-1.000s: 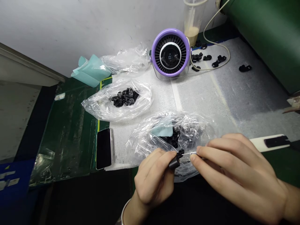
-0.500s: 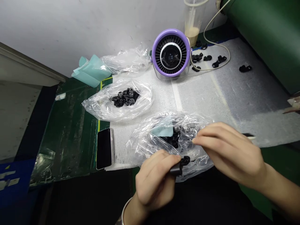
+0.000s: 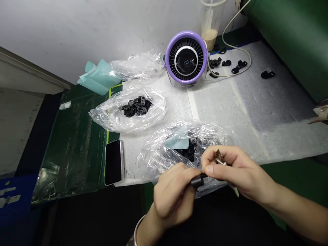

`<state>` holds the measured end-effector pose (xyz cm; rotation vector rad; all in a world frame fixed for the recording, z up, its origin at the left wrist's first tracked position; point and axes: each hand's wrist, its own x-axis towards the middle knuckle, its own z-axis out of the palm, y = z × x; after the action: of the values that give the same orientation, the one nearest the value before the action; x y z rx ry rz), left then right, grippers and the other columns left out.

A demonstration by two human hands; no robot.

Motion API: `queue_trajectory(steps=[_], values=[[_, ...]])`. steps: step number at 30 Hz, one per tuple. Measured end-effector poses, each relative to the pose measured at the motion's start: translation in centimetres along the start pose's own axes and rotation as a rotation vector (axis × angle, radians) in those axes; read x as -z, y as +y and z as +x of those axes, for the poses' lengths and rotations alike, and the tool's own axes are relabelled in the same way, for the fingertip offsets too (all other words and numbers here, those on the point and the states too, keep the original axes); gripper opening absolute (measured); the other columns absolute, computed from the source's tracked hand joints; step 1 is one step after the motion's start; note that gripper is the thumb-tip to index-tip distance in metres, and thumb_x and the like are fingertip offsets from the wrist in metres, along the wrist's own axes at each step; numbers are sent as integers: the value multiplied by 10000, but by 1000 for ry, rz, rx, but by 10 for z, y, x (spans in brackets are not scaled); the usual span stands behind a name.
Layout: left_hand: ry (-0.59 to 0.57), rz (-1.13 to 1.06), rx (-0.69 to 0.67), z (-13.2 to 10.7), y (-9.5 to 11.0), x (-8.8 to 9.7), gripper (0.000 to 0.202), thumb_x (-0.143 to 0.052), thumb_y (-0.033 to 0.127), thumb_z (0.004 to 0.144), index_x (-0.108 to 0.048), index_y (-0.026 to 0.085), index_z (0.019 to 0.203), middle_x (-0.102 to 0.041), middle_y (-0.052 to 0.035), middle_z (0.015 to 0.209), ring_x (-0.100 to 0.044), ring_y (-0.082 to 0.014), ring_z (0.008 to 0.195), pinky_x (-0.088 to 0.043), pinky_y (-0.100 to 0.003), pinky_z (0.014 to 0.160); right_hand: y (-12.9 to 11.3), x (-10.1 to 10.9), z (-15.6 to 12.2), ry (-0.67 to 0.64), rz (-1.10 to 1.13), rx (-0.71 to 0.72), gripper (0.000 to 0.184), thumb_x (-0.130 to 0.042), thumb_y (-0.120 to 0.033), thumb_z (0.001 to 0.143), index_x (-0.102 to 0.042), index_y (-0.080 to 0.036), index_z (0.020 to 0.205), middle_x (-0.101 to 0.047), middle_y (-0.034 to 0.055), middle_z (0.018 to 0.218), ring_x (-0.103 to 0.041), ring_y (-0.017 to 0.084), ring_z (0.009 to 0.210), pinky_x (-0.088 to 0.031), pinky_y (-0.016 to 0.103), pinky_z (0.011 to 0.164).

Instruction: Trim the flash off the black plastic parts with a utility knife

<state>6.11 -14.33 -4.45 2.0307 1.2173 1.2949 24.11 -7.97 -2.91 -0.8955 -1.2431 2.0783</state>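
Observation:
Between the bent fingers of my left hand is a small black plastic part with a rounded, tube-like end. My right hand is closed, its thumb and fingertips pinched at the right end of that part. A slim tool with a pale handle and a dark metal tip lies across the right palm; its exact kind is unclear. Just beyond both hands, an open clear plastic bag contains more black parts and a light-blue sheet.
Farther left lies another clear bag of black parts. A phone rests at the table's left edge. A purple fan stands at the back, near a plastic cup, a cable and loose black parts. A green cylinder occupies the right.
My right hand has moved left and down, turned over, and now meets the black part at my left fingertips. The tool's tip has come into view. My left hand has barely shifted.

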Motion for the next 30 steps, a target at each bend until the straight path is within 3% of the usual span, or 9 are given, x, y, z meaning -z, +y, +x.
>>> queue_trajectory(steps=[2,4,8,13,18,23,27,30], values=[[15,-26,2,0,-2,-1,183,-560,29,941,-664,142,1041,-632,-17,702,-583,-128,578,-498,-239,515,3,0,2,5,109,-53,285,-751,-373,906,-582,-193,764,-400,-77,606,-300,75,524,-291,211,471],[26,-55,30,1,-4,0,165,-576,27,931,-657,148,1009,-656,-20,722,-597,-124,587,-500,-232,529,5,0,2,56,85,-15,318,-746,-419,933,-575,-198,780,-378,-84,605,-274,75,514,-268,209,456],[6,-120,110,0,-4,2,87,-609,89,956,-642,170,955,-650,-19,715,-613,-136,588,-500,-241,543,4,2,-5,66,-184,116,307,-672,-451,1002,-641,-201,827,-498,-42,659,-411,90,558,-354,205,489],[-8,-158,148,-1,-7,3,41,-644,191,986,-643,178,948,-615,-7,687,-584,-138,568,-471,-246,529,4,1,-10,11,-306,15,93,-699,-289,966,-689,-220,905,-601,-29,714,-547,112,642,-452,209,567],[17,-19,61,1,-9,4,155,-504,177,1036,-655,148,1056,-650,-34,751,-618,-144,616,-501,-252,561,9,-4,-7,55,-167,-19,218,-760,-362,930,-651,-204,827,-544,-47,681,-484,94,613,-439,196,570],[98,332,-51,-2,-9,4,192,-494,144,1039,-670,110,1110,-718,-70,799,-643,-159,653,-532,-276,599,11,-10,-7,79,-151,-38,335,-779,-459,907,-605,-201,784,-481,-55,650,-423,96,576,-400,208,517],[95,489,-106,-5,-6,3,195,-545,98,1006,-675,82,1150,-734,-95,803,-662,-189,696,-545,-304,619,9,-13,-9,81,-298,-20,268,-678,-364,971,-571,-207,782,-509,-39,653,-461,106,582,-382,214,485],[122,463,-113,-6,-4,4,173,-564,93,1000,-683,85,1125,-732,-90,798,-672,-185,695,-558,-298,614,8,-13,-11,68,-443,86,215,-597,-254,999,-553,-209,793,-522,-41,635,-480,99,565,-403,209,490]])
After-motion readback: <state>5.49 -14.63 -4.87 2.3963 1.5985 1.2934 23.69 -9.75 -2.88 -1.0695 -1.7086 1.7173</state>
